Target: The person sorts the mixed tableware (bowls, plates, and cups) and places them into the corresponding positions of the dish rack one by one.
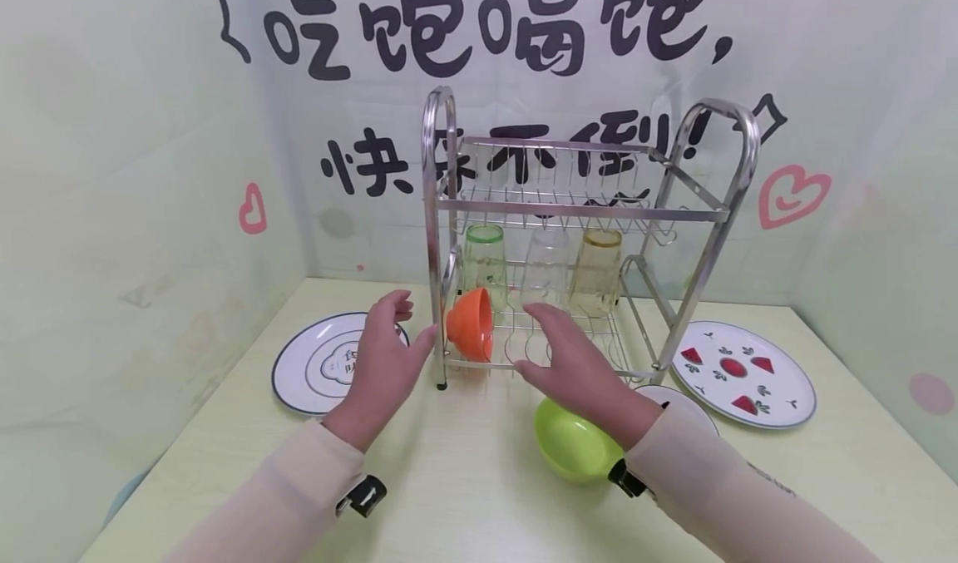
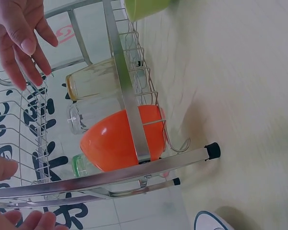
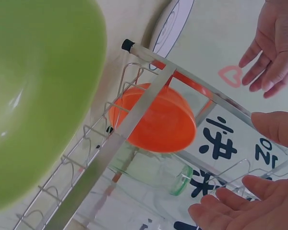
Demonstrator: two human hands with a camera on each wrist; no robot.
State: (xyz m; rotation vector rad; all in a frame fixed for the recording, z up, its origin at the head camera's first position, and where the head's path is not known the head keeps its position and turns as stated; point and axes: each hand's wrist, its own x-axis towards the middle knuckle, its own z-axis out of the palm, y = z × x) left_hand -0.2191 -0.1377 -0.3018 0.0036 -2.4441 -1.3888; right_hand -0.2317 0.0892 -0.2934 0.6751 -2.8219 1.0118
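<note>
An orange bowl [image 1: 470, 327] stands tilted on its side at the left end of the lower tier of a metal dish rack [image 1: 535, 205]. My left hand [image 1: 383, 367] is held just left of the rack's left post, fingers relaxed and holding nothing. In front of the rack my right hand [image 1: 572, 367] hovers with spread, empty fingers, above a light green bowl [image 1: 570, 445]. That bowl sits upright on the table, partly covered by my right wrist in the head view. Behind the orange bowl, a green glass [image 1: 485, 268], a clear glass [image 1: 546, 272] and an amber glass [image 1: 597, 274] stand upside down.
A white plate [image 1: 310, 367] with a dark rim lies left of the rack. At the right lies a plate with watermelon pictures [image 1: 778, 380], and another plate [image 1: 692, 409] is partly hidden by my right sleeve. The rack's upper tier [image 1: 554, 201] holds no dishes.
</note>
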